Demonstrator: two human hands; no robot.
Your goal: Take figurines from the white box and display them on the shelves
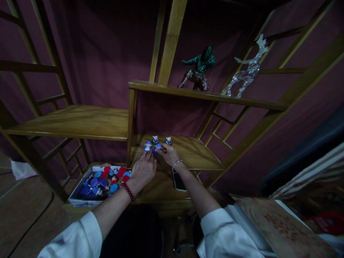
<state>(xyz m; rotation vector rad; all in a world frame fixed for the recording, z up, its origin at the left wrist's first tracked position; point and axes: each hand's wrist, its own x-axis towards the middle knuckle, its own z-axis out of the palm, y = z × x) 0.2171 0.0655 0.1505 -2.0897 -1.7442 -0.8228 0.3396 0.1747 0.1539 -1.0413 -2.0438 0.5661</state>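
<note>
Two small purple figurines stand side by side at the front of the wooden shelf (199, 157). On the left one, a purple figurine (147, 146), the fingertips of my left hand (143, 168) are closed. My right hand (170, 155) pinches the other purple figurine (157, 147) from its right side. Just behind them, two little figurines with dark bases, a left one (155, 140) and a right one (168, 141), sit on the same board. A red bead bracelet circles my left wrist, a silver bangle my right.
Below left, an open box (86, 202) holds many red, blue and purple pieces. A phone (178, 182) lies under my right forearm. On the upper shelf stand a green-hooded crouching figure (200, 68) and a clear deer statue (245, 73). A cardboard piece (276, 222) is at lower right.
</note>
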